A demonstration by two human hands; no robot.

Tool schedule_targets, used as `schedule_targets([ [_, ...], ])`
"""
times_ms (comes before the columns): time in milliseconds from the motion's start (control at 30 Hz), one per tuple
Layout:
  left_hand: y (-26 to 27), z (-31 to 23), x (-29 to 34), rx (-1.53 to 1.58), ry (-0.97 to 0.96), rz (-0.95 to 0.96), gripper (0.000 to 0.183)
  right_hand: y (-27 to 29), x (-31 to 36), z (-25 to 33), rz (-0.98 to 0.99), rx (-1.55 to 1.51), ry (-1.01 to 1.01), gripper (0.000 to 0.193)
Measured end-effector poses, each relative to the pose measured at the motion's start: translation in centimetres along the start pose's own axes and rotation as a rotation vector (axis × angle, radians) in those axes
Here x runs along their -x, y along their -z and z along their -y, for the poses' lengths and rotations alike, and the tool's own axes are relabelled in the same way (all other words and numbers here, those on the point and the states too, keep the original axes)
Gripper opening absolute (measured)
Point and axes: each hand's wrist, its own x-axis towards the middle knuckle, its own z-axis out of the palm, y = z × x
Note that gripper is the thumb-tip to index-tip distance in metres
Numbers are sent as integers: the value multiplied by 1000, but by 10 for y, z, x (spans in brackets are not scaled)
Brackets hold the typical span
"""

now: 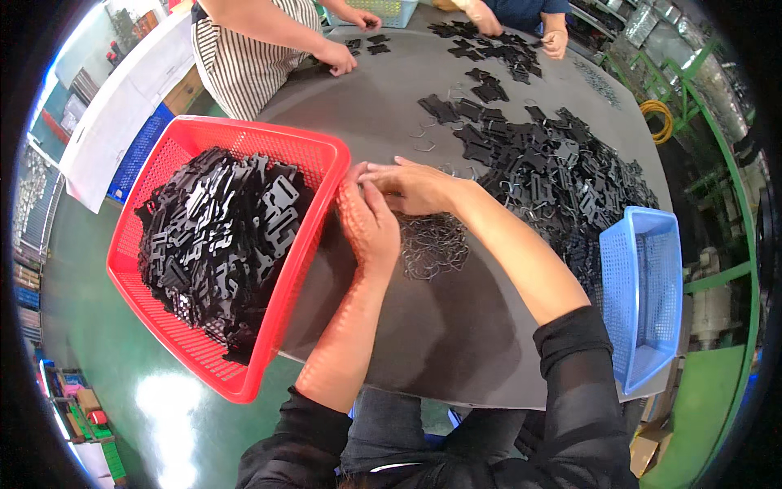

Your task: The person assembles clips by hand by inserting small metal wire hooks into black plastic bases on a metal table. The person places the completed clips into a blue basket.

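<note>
My left hand (371, 224) is closed beside the right rim of the red basket (303, 253), its thumb up and fingers bent. Reaching across from the right, my right hand (415, 186) meets it with curled fingers. Whatever sits between the two hands is hidden by the fingers. A heap of flat black plastic parts (220, 236) with cut-outs fills the basket. Just below my right hand lies a small pile of bent metal wire clips (434, 247) on the dark table (423, 334).
A large pile of black parts with wire clips (554, 167) covers the right of the table. An upright blue basket (641, 297) stands at the right edge. Across the table, a person in a striped apron (252, 57) and another in a dark top (521, 12) handle black parts.
</note>
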Motion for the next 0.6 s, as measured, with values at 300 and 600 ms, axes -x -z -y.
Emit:
schedule_targets([
  [300, -9, 10, -6, -184, 162, 159, 37, -7, 14, -74, -388, -31, -345, 50],
  [600, 3, 28, -12, -165, -119, 207, 27, 14, 74, 54, -911, -123, -107, 22],
])
